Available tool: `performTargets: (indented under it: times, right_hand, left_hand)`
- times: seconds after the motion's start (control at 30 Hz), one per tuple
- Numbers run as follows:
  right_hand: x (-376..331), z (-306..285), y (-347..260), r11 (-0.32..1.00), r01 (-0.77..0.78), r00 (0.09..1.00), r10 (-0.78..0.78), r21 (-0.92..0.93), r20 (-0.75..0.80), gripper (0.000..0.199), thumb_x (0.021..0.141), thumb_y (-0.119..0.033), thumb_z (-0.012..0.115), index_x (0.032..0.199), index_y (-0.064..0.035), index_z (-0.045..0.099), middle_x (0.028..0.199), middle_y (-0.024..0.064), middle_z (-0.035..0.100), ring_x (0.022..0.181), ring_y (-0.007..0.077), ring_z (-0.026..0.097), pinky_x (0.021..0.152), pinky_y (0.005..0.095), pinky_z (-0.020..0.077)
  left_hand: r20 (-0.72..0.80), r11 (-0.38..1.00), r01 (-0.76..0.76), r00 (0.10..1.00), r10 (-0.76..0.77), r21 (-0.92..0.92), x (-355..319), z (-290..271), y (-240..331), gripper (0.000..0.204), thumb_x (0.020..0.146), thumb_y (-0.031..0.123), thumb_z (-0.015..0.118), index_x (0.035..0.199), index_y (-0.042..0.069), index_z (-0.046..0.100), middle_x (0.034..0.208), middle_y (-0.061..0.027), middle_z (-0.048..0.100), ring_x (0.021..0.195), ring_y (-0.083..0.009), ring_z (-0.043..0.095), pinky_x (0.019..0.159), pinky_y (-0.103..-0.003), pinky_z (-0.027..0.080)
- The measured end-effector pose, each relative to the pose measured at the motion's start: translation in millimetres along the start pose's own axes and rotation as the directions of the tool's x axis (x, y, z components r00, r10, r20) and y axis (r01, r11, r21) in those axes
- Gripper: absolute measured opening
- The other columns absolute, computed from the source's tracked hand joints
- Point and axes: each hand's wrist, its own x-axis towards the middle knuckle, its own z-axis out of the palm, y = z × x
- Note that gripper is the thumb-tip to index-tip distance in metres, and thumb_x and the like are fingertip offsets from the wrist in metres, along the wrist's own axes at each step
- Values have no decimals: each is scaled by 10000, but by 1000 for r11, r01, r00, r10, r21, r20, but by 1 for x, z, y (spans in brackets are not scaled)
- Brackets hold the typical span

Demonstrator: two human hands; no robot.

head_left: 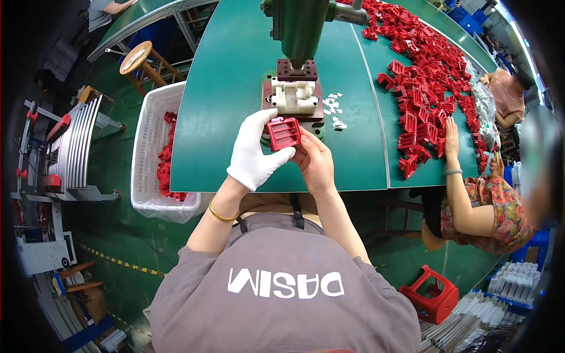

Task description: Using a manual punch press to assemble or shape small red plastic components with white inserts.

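I see a red ribbed plastic part held just above the near edge of the green table, pinched between both hands directly in front of the press. The left hand, in a white glove, grips its left side with thumb under and fingers over; the bare right hand closes on its lower right corner. Held tilted toward my camera, the ribbed face seems turned up for a look, or to line it up with the cream-coloured fixture on the dark base just beyond it. The green press column rises over that fixture, its top cut off by the frame. Small white pieces lie scattered right of the fixture; I cannot make out their shape. A white crate with more red parts stands left of the table, within the gloved hand's reach. A heap of red parts spreads across the table's right side, where another person's hand rests flat. The underside of the held part is hidden by the fingers
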Motion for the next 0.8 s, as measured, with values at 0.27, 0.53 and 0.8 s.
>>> performTargets:
  times: [0.27, 0.53, 0.8]
  right_hand:
    - [-2, -6, 2, 994, 71, 997, -70, -80, 10, 382, 1023, -183, 467, 1340, 23, 519, 1120, 113, 678, 908, 172, 689, 776, 303, 556]
    - [-8, -5, 0, 978, 89, 995, -94, -187, -20, 368, 1011, -167, 506, 1327, 19, 538, 1102, 101, 680, 866, 160, 690, 769, 291, 551]
    - [-13, -2, -4, 952, 155, 987, -160, -263, 1, 359, 1006, -171, 529, 1304, 28, 551, 1074, 90, 687, 831, 137, 685, 742, 271, 536]
  left_hand:
    - [111, 969, 133, 987, -112, -206, -3, 0, -9, 783, 708, 190, 837, 1359, -11, 451, 1320, -135, 525, 1225, -230, 522, 1053, -362, 425]
    - [289, 728, 416, 908, -302, -546, -4, 0, -9, 786, 739, 152, 818, 1402, 2, 422, 1371, -129, 509, 1224, -217, 528, 1047, -345, 432]
    - [364, 618, 468, 883, -296, -632, -4, -1, -11, 793, 753, 116, 807, 1418, -13, 394, 1347, -114, 528, 1207, -198, 529, 1034, -329, 438]
